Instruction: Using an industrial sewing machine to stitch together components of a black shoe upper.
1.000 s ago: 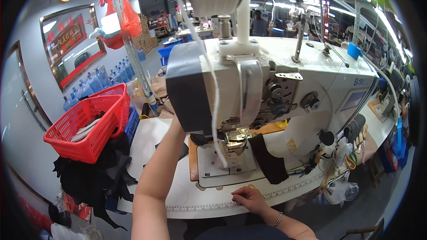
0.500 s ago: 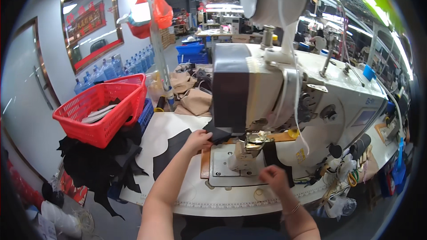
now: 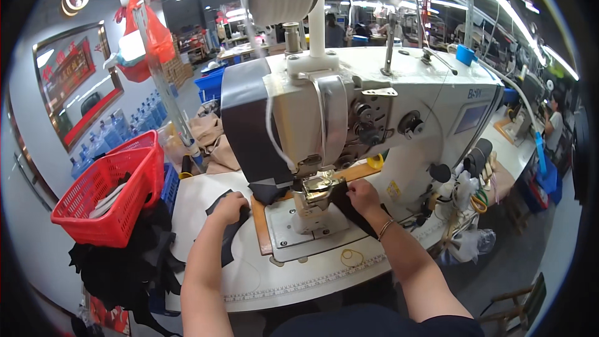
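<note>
My left hand is closed, its fingertips on the upper part of a dark grey fabric piece lying on the white table left of the sewing machine. My right hand pinches a black fabric piece just right of the machine's presser foot. That piece runs down toward my right wrist, partly hidden by my hand. Another dark fabric piece lies left of the foot, under the machine head. The metal sewing bed stands above the tabletop.
At the left, red plastic baskets stand over a heap of black fabric. A thin yellow loop lies near the table's front edge, by a printed ruler strip. Thread cones and tools crowd the right end.
My left hand has moved from beside the foot back left onto the grey piece. My right hand has risen to the black piece by the foot. The view has turned right.
</note>
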`<state>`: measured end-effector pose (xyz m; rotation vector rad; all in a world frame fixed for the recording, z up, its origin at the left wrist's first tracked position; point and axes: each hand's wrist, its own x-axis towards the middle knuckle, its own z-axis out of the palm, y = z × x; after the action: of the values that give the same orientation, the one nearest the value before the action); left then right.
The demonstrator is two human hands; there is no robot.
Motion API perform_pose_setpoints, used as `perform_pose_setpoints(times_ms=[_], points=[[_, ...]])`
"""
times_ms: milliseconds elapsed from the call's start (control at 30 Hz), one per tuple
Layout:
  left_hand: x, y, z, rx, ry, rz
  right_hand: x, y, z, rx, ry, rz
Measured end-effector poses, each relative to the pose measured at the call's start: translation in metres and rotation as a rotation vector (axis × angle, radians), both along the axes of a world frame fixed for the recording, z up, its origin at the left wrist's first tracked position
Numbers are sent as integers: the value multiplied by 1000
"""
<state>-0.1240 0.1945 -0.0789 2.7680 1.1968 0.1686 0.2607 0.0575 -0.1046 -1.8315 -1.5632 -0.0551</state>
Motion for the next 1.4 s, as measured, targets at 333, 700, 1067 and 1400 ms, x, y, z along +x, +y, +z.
perform_pose_setpoints(times_ms=[333,700,1067,1400], points=[[-74,-54,81,288,-912,52,-16,-71,86,47,1178,572],[13,-178,160,363,-699,-330,-145,-90,128,397,199,567],[28,-182,147,-600,-569,-46,-143,-102,101,64,517,814],[63,-185,148,-27,-653,-299,-49,-157,0,-194,139,260]])
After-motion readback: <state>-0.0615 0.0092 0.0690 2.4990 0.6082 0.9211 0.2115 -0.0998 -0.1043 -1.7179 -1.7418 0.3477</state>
